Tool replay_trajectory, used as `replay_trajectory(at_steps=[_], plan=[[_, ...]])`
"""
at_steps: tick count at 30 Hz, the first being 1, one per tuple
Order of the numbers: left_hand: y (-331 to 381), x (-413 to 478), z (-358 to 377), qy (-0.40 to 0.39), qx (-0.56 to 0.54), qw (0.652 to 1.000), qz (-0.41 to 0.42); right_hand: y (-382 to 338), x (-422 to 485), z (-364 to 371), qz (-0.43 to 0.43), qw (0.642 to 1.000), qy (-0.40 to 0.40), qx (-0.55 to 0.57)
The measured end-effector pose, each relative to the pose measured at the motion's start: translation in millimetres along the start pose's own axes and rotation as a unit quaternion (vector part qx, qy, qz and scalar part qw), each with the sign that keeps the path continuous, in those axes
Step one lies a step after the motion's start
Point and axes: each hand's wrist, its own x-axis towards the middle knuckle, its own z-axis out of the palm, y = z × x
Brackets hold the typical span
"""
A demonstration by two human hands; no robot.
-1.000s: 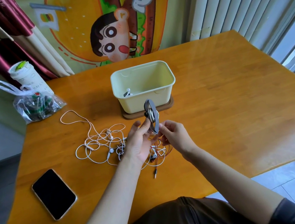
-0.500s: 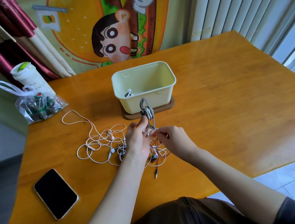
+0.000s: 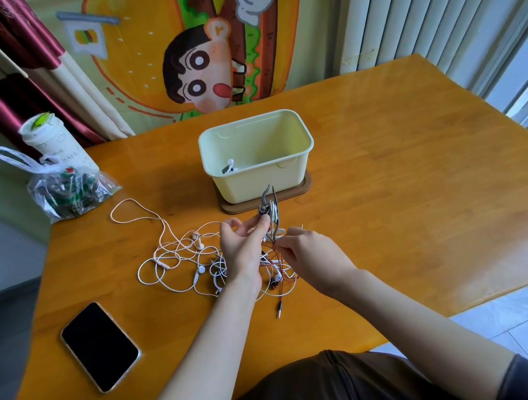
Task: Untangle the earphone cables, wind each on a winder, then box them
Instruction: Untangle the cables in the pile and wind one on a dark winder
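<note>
My left hand (image 3: 242, 247) pinches a grey winder (image 3: 271, 210) held upright, edge-on, with white cable wrapped round it. My right hand (image 3: 311, 254) pinches the cable just below the winder. Under and left of both hands lies a tangle of white earphone cables (image 3: 182, 258) with several earbuds, and a red cable with a jack plug (image 3: 278, 309) near my wrists. A pale yellow box (image 3: 258, 156) stands on a brown base behind the hands, with one wound earphone (image 3: 229, 167) inside at its left end.
A black phone (image 3: 100, 346) lies face up at the front left of the wooden table (image 3: 408, 196). A clear plastic bag (image 3: 64, 190) and a white cup (image 3: 51, 141) stand at the back left corner. The table's right edge lies by a window.
The winder has dropped a little lower and turned edge-on. My right hand has moved from beside it to below it along the cable. The view has shifted slightly.
</note>
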Motion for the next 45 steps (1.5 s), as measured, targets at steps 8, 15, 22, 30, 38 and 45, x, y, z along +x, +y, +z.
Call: replay_trajectory(at_steps=[8, 15, 22, 30, 38, 45], plan=[[-2, -2, -1, 0.006, 0.067, 0.995, 0.072, -5, -3, -3, 0.002, 0.999, 0.044, 0.031], [2, -1, -1, 0.023, -0.012, 1.000, -0.002, -4, -5, -2, -0.002, 0.995, 0.079, 0.066], [0, 3, 2, 0.044, -0.115, 0.987, -0.106, -6, -7, -1, -0.003, 0.997, 0.074, 0.026], [-1, 0, -10, -0.036, 0.137, 0.989, 0.047, 7, 10, -28, -0.004, 0.995, 0.096, 0.038], [3, -4, -12, -0.137, 0.185, 0.972, 0.036, 37, 22, -37, 0.046, 0.981, 0.161, 0.100], [8, -5, -5, -0.201, -0.099, 0.967, -0.119, 37, 19, -22, 0.117, 0.953, 0.102, 0.261]])
